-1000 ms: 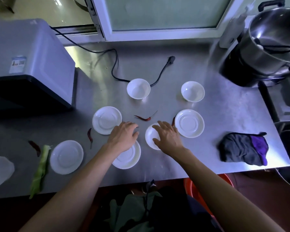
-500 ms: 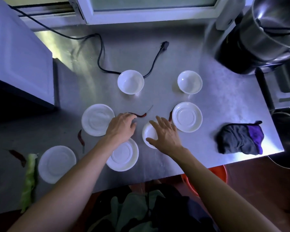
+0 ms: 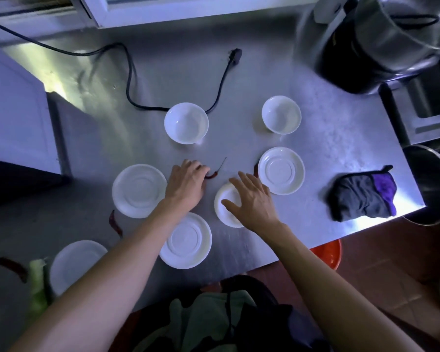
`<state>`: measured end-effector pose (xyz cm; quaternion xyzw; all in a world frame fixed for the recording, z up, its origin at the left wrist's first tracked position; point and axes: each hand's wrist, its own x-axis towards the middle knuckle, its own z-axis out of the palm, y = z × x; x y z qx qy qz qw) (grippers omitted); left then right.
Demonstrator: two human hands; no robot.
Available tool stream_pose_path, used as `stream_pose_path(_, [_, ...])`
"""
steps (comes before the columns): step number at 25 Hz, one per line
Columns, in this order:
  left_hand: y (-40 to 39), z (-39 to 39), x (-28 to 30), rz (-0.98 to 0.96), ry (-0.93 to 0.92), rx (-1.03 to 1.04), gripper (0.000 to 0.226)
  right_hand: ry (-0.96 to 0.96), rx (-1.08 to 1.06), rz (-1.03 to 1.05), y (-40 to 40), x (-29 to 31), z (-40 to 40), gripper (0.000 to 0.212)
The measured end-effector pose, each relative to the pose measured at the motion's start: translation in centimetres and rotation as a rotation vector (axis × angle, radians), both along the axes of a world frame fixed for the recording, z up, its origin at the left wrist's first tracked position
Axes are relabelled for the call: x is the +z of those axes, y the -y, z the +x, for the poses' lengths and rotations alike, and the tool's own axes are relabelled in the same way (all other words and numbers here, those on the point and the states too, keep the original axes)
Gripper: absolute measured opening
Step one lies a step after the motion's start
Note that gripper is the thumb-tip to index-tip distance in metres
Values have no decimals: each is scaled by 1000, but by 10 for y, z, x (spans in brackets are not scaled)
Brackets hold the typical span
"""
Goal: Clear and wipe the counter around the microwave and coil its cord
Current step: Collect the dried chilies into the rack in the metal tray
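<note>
Being touched by the curled fingertips of the left hand (image 3: pixel 186 184) is a red chilli (image 3: pixel 212 174) on the table (image 3: pixel 328 138). A small white dish (image 3: pixel 226 207) is being covered by the flat, spread right hand (image 3: pixel 252 199). The cord (image 3: pixel 130 80) is being left uncoiled at the far side, right of the microwave (image 3: pixel 13 115).

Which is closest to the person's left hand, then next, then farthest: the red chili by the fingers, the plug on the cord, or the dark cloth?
From the left hand:
1. Red chili, at the fingertips.
2. Plug, far back on the counter.
3. Dark cloth, far right, near the counter's front edge.
</note>
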<state>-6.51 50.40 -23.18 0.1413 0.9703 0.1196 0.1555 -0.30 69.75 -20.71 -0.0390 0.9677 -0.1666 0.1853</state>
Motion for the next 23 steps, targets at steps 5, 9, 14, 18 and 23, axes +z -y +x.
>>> stream_pose_path(5, [-12, -6, -17, 29, -23, -6, 12, 7, -77, -37, -9, -2, 1, 55])
stream_pose_path(9, [-23, -11, -18, 100, -31, 34, 6, 33, -212, -157, -18, -2, -1, 48])
stream_pose_path(14, [-36, -15, -12, 123, -38, 12, 4, 78, -326, -280, -27, -3, -2, 43])
stream_pose_path(18, [-45, -14, -8, 129, -27, 13, 6, 113, -383, -307, -36, -3, -2, 43])
stream_pose_path(23, [-55, -12, -4, 132, 0, 14, 8, 100, -417, -316, -52, -3, -8, 31])
